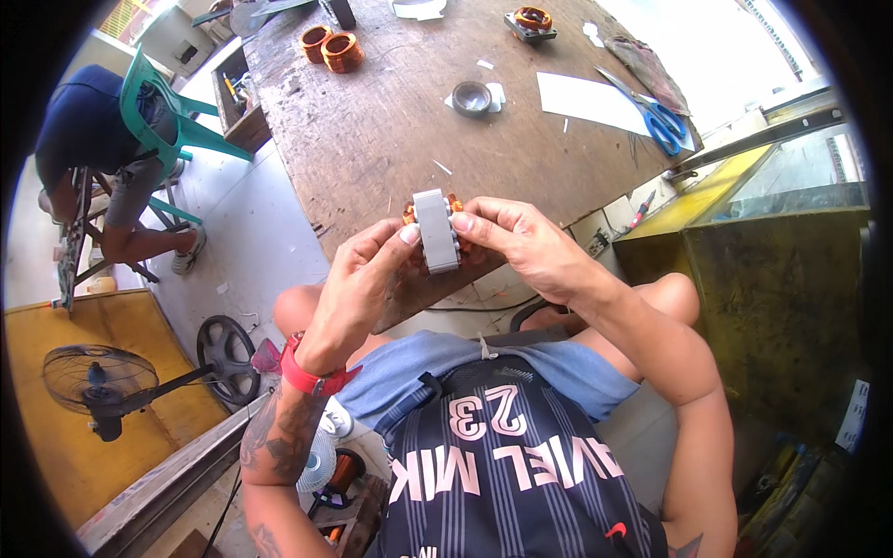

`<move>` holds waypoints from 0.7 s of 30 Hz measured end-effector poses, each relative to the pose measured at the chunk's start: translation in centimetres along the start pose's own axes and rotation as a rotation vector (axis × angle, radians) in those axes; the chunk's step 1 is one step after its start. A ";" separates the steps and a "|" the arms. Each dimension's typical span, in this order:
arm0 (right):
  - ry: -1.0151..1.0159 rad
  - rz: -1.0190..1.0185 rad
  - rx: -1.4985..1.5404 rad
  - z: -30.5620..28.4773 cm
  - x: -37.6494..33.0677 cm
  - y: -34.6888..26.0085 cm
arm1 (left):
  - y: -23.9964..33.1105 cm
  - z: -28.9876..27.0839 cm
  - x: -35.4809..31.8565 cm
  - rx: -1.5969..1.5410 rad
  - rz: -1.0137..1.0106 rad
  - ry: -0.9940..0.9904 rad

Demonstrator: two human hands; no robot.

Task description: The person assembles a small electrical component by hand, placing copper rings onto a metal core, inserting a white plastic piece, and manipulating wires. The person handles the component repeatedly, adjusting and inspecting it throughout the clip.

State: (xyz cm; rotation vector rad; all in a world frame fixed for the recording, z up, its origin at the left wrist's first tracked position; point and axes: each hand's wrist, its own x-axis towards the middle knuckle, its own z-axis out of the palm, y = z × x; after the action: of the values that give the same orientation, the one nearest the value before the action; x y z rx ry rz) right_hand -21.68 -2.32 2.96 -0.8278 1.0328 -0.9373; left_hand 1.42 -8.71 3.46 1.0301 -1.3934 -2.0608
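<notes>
A motor stator [435, 234], a grey steel core with copper windings showing at its two sides, is held upright at the near edge of the wooden table. My left hand [358, 265] grips its left side, the thumb near the copper winding. On the opposite side my right hand [521, 240] pinches the winding and core between thumb and fingers. The fingertips behind the core are partly hidden. Both hands are closed on the same stator.
The wooden table [391, 121] holds copper coils [343, 54], a round dark dish [471, 99], white paper [581, 100], blue-handled scissors [662, 130] and a coil on a dark base [532, 26]. Another person [88, 121] sits by a green chair [153, 102]. A fan [100, 383] stands at left.
</notes>
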 end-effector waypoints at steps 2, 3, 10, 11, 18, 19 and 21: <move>-0.021 -0.041 -0.058 -0.1 -0.1 -0.5 | 0.1 0.2 -0.2 0.016 0.059 0.005; -0.033 -0.080 -0.092 -0.2 -0.2 -0.7 | 0.1 0.2 -0.5 0.138 0.135 0.029; 0.155 -0.569 -0.827 -0.8 0.1 1.0 | -1.6 -0.9 -1.0 0.822 0.504 0.143; 0.162 -0.611 -0.825 -0.8 0.3 1.5 | -2.0 -1.1 -0.8 0.835 0.555 0.145; 0.224 -0.753 -0.904 -0.6 0.1 3.4 | -2.0 0.1 -1.2 0.886 0.540 0.111; 0.245 -0.761 -0.918 -0.2 0.1 3.5 | -2.0 0.9 -1.2 0.869 0.533 0.161; 0.311 -0.745 -1.012 0.8 0.1 3.6 | -2.4 2.3 -1.1 0.964 0.506 0.270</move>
State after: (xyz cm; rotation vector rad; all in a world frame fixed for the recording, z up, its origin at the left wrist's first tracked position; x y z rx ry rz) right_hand -20.07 -0.94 -0.02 -2.0523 1.5324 -1.1675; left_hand 0.38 -5.64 2.12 1.0610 -2.2450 -0.8122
